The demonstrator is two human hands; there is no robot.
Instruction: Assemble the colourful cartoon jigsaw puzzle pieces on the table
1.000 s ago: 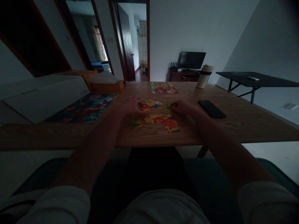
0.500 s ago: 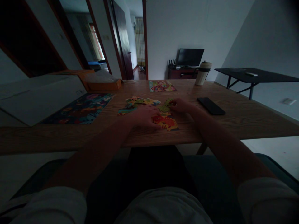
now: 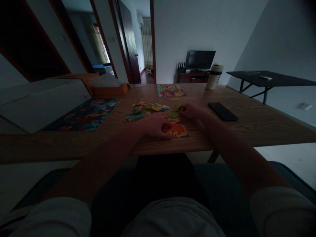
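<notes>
Joined jigsaw puzzle pieces (image 3: pixel 178 129), red and yellow with a dark corner, lie near the table's front edge. My left hand (image 3: pixel 158 126) rests at their left side, thumb and fingers apart. At the upper right of this patch, my right hand (image 3: pixel 189 111) has its fingertips closed on a green puzzle piece (image 3: pixel 176 111). Whether that piece is lifted or joined to the others, I cannot tell. Loose puzzle pieces (image 3: pixel 148 107) in several colours lie heaped beyond my left hand, partly hidden by it.
A colourful picture sheet (image 3: pixel 171 90) lies farther back. To the right are a black phone (image 3: pixel 223 111) and a pale jug (image 3: pixel 214 77). On the left, a dark patterned sheet (image 3: pixel 91 115) lies beside a large white box (image 3: pixel 44 102) and an orange box (image 3: pixel 108 90).
My left hand has shifted slightly, its thumb now lower and wider from the fingers. The right hand stays almost in place at the green piece.
</notes>
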